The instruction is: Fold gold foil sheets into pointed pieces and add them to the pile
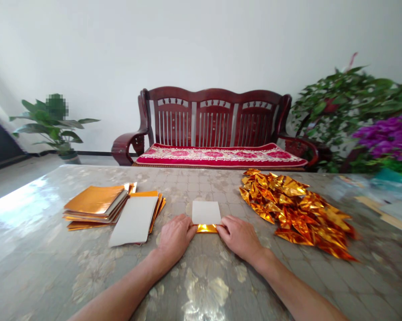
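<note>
Both left grip [176, 234] and right grip [238, 234] pinch a sheet [206, 212] by its gold fold [206, 228], stacks [95, 199] to their left, foil shapes [296, 211] to their right.

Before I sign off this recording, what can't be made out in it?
All in the head view:
Sheet: underside hidden by its upper face; near corners covered by the left hand and right hand.
Folded gold pieces: count unclear, as they overlap.
Purple flowers: cut off by the right edge.
Leafy plant at left: its top is pixelated.
Clear plastic at right: too blurred to tell its contents.
</note>
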Action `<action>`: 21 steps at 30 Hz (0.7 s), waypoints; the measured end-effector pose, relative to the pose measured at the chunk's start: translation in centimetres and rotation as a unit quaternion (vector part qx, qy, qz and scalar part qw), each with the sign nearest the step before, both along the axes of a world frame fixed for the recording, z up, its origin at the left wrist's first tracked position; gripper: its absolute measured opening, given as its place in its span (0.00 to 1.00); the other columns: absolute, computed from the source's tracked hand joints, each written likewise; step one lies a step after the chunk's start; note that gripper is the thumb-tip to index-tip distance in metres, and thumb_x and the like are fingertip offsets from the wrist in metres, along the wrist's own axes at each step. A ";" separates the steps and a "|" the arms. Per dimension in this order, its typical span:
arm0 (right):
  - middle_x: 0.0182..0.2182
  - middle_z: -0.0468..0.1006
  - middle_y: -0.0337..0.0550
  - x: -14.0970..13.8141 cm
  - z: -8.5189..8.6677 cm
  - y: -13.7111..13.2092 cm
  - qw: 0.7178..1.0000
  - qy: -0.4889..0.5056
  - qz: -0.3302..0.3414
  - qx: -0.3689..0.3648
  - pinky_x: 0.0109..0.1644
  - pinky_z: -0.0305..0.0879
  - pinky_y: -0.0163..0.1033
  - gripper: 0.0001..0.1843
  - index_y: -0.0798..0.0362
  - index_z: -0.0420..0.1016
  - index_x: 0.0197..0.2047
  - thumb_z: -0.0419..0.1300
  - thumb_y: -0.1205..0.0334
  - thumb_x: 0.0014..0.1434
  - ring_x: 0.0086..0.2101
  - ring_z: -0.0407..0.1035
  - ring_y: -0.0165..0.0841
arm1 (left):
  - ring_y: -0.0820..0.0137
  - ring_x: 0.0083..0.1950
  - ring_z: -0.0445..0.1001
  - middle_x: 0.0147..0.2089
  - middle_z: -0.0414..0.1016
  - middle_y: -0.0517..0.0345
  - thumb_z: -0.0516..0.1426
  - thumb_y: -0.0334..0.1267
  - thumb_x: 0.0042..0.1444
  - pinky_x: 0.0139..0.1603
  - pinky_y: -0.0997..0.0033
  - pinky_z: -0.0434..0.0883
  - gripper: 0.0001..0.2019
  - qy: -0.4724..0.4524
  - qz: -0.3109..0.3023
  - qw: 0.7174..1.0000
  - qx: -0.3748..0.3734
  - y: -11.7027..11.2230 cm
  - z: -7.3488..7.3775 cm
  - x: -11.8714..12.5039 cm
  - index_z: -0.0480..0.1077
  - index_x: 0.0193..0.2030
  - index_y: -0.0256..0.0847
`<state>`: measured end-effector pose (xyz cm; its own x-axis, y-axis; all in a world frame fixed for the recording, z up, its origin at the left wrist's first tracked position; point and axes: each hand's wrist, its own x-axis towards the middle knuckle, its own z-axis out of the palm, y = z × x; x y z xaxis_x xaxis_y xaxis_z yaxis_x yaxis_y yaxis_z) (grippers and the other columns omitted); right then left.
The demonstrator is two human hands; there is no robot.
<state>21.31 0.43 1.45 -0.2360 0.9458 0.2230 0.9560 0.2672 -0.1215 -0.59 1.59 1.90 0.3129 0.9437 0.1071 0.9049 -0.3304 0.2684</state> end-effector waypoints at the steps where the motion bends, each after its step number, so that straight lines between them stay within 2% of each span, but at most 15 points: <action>1: 0.31 0.77 0.40 0.0 0.0 0.0 1.000 0.000 -0.001 0.000 0.31 0.48 0.38 0.13 0.50 0.71 0.29 0.54 0.58 0.66 0.32 0.70 0.32 | 0.65 0.43 0.75 0.39 0.76 0.56 0.52 0.44 0.65 0.40 0.72 0.64 0.13 0.002 0.001 1.000 0.000 0.0 0.0 0.0 0.71 0.34 0.42; 21: 0.30 0.76 0.38 -0.1 -0.4 -0.1 1.000 0.003 -0.007 0.015 0.32 0.47 0.38 0.12 0.51 0.70 0.30 0.55 0.59 0.64 0.32 0.70 0.31 | 0.67 0.40 0.73 0.36 0.74 0.58 0.53 0.45 0.64 0.36 0.72 0.60 0.13 -0.006 0.011 1.000 -0.008 0.1 0.0 0.0 0.69 0.31 0.42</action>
<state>21.24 0.36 1.04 -0.2213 0.9420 0.2525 0.9590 0.2572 -0.1191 -0.59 1.72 1.85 0.2914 0.9519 0.0951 0.9084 -0.3065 0.2844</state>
